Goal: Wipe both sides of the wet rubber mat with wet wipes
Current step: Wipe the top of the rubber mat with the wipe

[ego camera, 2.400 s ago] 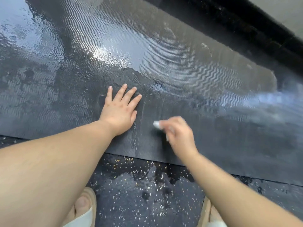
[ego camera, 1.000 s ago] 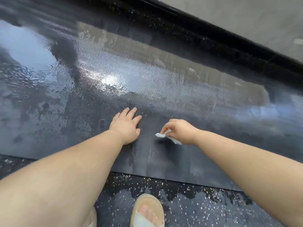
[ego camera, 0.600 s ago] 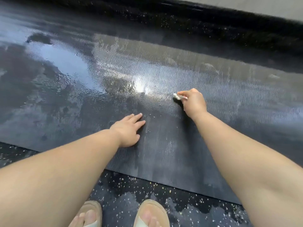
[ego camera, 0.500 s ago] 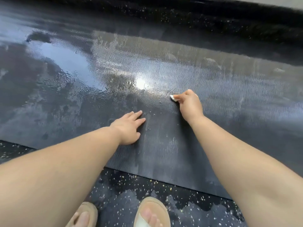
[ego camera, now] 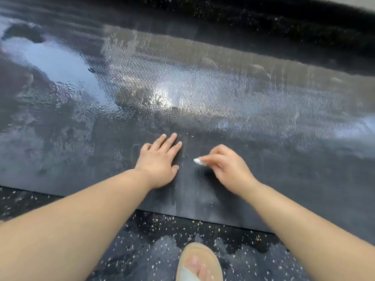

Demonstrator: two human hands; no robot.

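A large black rubber mat (ego camera: 263,102) with a wavy ribbed surface lies flat on the ground, glistening with water across its far half. My left hand (ego camera: 160,161) rests flat on the mat near its front edge, fingers straight and spread. Just to its right, my right hand (ego camera: 227,167) pinches a small crumpled white wet wipe (ego camera: 199,161) against the mat; only the wipe's tip shows past my fingers. The patch around both hands looks duller and streaked.
Wet, dark speckled floor (ego camera: 152,240) runs along the mat's front edge. My sandalled foot (ego camera: 198,262) stands there, close to the edge. A dark wet strip and a pale wall (ego camera: 363,2) lie beyond the mat's far edge.
My right hand has drawn the wipe back toward me, from the bright wet patch farther up the mat to beside my left hand. My left hand stayed pressed in place.
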